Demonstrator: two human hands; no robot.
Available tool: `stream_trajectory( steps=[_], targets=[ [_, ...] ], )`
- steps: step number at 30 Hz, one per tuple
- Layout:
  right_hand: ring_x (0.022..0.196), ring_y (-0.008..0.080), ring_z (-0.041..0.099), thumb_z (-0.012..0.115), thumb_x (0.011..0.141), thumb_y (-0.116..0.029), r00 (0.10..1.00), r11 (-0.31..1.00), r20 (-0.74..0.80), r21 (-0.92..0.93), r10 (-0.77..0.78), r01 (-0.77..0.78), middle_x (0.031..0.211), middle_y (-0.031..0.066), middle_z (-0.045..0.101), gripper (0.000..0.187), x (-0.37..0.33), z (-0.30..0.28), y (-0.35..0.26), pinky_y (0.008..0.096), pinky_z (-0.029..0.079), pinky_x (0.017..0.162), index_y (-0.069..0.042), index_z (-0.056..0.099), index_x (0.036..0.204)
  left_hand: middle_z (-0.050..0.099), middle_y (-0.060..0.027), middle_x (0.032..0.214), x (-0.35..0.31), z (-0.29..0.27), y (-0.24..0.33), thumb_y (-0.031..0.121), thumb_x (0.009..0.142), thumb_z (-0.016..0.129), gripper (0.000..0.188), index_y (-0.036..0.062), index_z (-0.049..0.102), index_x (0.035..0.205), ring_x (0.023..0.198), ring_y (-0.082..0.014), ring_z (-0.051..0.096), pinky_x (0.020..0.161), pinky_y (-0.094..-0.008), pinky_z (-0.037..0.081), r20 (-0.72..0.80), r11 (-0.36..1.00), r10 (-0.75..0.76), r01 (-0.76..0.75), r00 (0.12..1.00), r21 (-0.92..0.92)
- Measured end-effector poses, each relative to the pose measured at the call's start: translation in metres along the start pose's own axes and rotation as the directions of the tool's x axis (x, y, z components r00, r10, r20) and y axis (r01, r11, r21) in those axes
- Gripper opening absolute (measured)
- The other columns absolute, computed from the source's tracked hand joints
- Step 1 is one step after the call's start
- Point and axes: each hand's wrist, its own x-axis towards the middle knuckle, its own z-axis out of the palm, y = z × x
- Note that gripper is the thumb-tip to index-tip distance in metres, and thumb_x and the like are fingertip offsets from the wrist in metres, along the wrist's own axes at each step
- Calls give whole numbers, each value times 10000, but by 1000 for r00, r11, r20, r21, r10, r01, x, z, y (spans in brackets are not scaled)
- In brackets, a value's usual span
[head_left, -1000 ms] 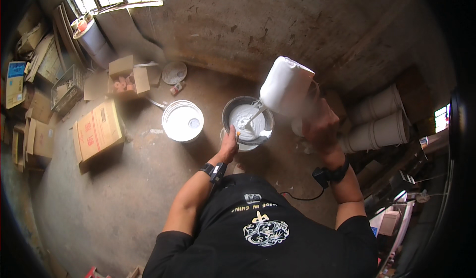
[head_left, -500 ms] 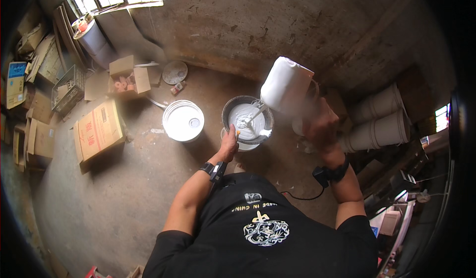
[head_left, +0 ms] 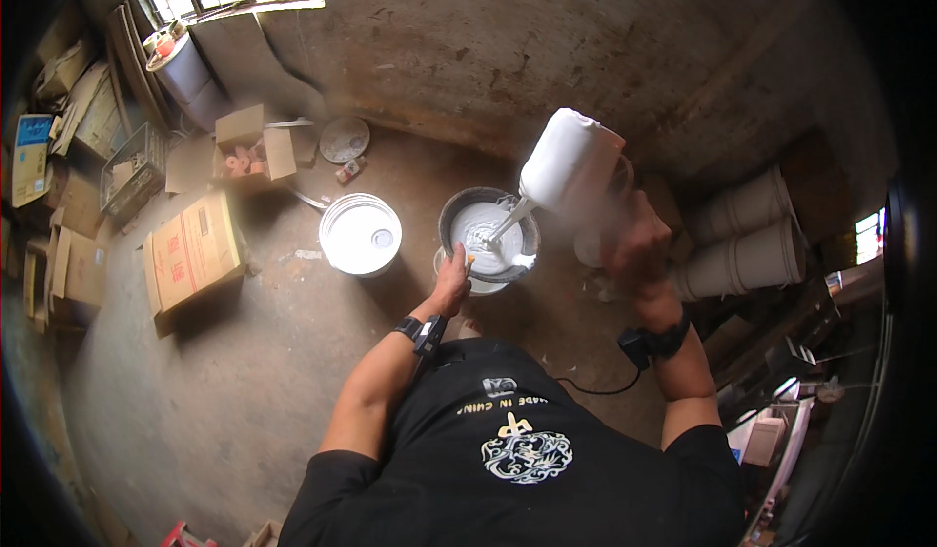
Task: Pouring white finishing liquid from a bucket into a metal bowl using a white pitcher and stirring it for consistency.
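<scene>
A dark-rimmed bucket [head_left: 447,217] in front of me holds thick white paste [head_left: 470,223]. My left hand [head_left: 452,282] grips its near left rim, with a small orange thing by the fingertips that I cannot make out. My right hand [head_left: 639,249], blurred, is closed around the rear of a hand-held power mixer [head_left: 571,162] whose body is wrapped in white. The mixer tilts, and its metal rod [head_left: 509,220] slants down to the left into the paste. Its lower end is hidden in the paste. Beneath the dark bucket, a paler rim [head_left: 483,289] shows.
To the left stands a white bucket [head_left: 361,235]. Farther left are a closed carton [head_left: 195,264], an open carton [head_left: 278,152], a crate [head_left: 135,176] and a round lid [head_left: 345,141]. White buckets [head_left: 742,259] lie stacked at right. A wall [head_left: 468,59] rises behind.
The mixer has shifted slightly right, and its rod has moved a little within the paste. My left hand stays on the bucket rim.
</scene>
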Motion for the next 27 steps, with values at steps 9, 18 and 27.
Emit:
stream_trajectory(
  steps=[9,18,27],
  targets=[
    [672,293,584,646,786,-134,1000,1000,-23,18,4,-4,766,100,510,143,3,-5,-7,385,481,573,-141,644,929,364,44,639,-8,1,3,624,914,387,469,160,432,963,411,-71,291,383,-240,204,-10,1000,30,-30,1000,4],
    [654,273,577,654,775,-124,999,999,-37,-22,-25,24,756,87,502,143,0,-4,-6,373,476,556,-146,641,916,367,44,630,-7,0,-1,631,911,384,470,164,425,946,402,-75,288,381,-242,202,-16,1000,28,-27,999,5],
    [644,255,566,659,759,-114,995,998,-88,-39,-48,44,742,77,479,144,-1,-2,-3,363,472,538,-154,640,896,373,45,632,-5,-2,0,624,917,378,466,163,443,924,402,-71,283,382,-240,197,-9,1000,-15,15,1000,4]
  ],
)
